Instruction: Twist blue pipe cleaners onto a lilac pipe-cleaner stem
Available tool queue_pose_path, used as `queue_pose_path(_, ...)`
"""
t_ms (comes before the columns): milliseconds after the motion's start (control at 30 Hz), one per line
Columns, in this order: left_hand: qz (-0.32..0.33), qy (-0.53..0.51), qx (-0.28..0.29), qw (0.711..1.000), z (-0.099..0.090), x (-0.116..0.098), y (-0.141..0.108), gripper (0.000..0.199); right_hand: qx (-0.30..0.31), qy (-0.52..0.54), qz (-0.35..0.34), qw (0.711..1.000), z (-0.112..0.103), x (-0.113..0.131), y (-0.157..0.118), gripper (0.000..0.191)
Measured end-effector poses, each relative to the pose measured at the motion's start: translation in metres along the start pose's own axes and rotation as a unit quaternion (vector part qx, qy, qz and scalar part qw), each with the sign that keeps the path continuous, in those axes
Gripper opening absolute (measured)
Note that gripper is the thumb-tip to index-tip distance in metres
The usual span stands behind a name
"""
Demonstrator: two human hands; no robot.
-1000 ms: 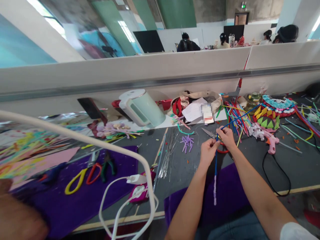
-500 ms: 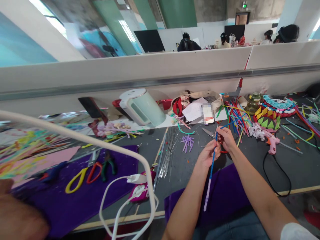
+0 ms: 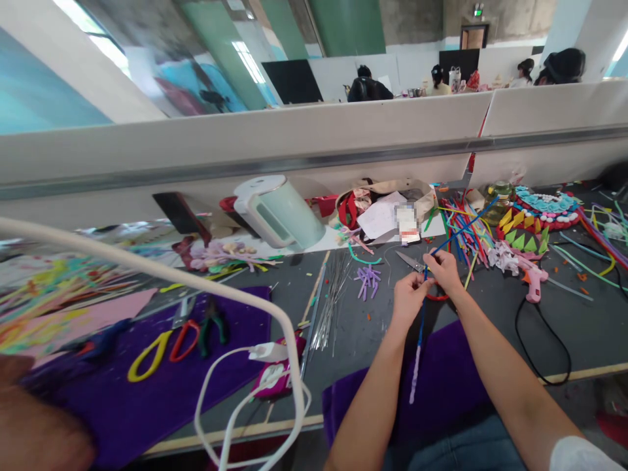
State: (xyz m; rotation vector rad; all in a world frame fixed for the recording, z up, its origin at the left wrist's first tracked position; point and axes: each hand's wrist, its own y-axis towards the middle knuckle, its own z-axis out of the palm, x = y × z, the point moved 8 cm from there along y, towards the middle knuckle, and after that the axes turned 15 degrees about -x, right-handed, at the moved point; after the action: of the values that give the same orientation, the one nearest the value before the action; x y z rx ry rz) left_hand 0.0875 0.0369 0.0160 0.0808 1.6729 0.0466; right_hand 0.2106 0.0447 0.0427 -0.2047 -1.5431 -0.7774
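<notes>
Kettle (image 3: 283,212), one, pale green.
Stands before white partition (image 3: 392,114); glass jar (image 3: 501,213) farther right; lit green sign (image 3: 477,10) beyond.

Dark grey table (image 3: 589,333) with silver wires (image 3: 330,307), purple snippets (image 3: 367,281), pink glue gun (image 3: 534,282), perhaps a jar (image 3: 499,214)

Decent lane of bare bench (image 3: 360,337) between the silver wires (image 3: 328,307) and the left forearm (image 3: 375,392). Near the fingers (image 3: 437,263) it's tight: scissors (image 3: 410,261), then a heap of coloured stems (image 3: 464,232). Rightward, a pink glue gun (image 3: 534,282) and looped black cord (image 3: 517,332) (total snag trap) intrude; leftward, a thick white tube (image 3: 196,282) arches across.
</notes>
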Motion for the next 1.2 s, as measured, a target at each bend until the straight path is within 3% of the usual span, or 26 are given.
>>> queue_pose_path(133, -0.031, -0.036, 0.007, 0.999, -0.001, 0.000, -0.002, 0.036, 0.017, 0.063, 0.062, 0.996, 0.005, -0.003, -0.002, 0.032)
queue_pose_path(267, -0.108, -0.115, 0.034, 0.987, 0.003, 0.006, -0.005, 0.035, 0.027, 0.146, 0.150, 0.978, 0.010, -0.009, -0.006, 0.029)
queue_pose_path(467, -0.234, -0.294, 0.133, 0.917, 0.022, 0.013, -0.014, 0.032, 0.025, 0.224, 0.281, 0.933, 0.017, -0.020, -0.016, 0.029)
queue_pose_path(567, -0.276, -0.349, 0.173, 0.879, 0.030, 0.012, -0.021, 0.029, 0.055, 0.237, 0.284, 0.927, 0.022, -0.019, -0.018, 0.027)
queue_pose_path(633, -0.292, -0.354, 0.181, 0.870, 0.032, 0.011, -0.024, 0.028, 0.062, 0.233, 0.274, 0.931, 0.023, -0.018, -0.017, 0.026)
queue_pose_path(700, -0.290, -0.322, 0.172, 0.885, 0.031, 0.012, -0.024, 0.029, 0.047, 0.216, 0.253, 0.942, 0.019, -0.018, -0.015, 0.026)
queue_pose_path(767, -0.257, -0.256, 0.142, 0.921, 0.027, 0.013, -0.022, 0.032, 0.026, 0.178, 0.207, 0.962, 0.013, -0.016, -0.010, 0.027)
queue_pose_path(867, -0.151, -0.127, 0.064, 0.978, 0.013, 0.008, -0.012, 0.033, 0.001, 0.081, 0.088, 0.993, 0.004, -0.006, -0.003, 0.027)
queue_pose_path(967, -0.042, -0.028, 0.002, 0.999, 0.002, -0.002, -0.005, 0.031, -0.021, -0.009, 0.004, 1.000, -0.003, 0.000, 0.000, 0.029)
queue_pose_path(1100, 0.013, 0.022, -0.022, 0.999, -0.004, -0.008, -0.003, 0.029, -0.013, -0.026, 0.007, 1.000, -0.001, -0.003, 0.000, 0.030)
queue_pose_path(1200, -0.016, -0.015, 0.001, 1.000, -0.002, -0.006, -0.003, 0.030, 0.012, 0.047, 0.088, 0.995, 0.004, -0.009, -0.002, 0.030)
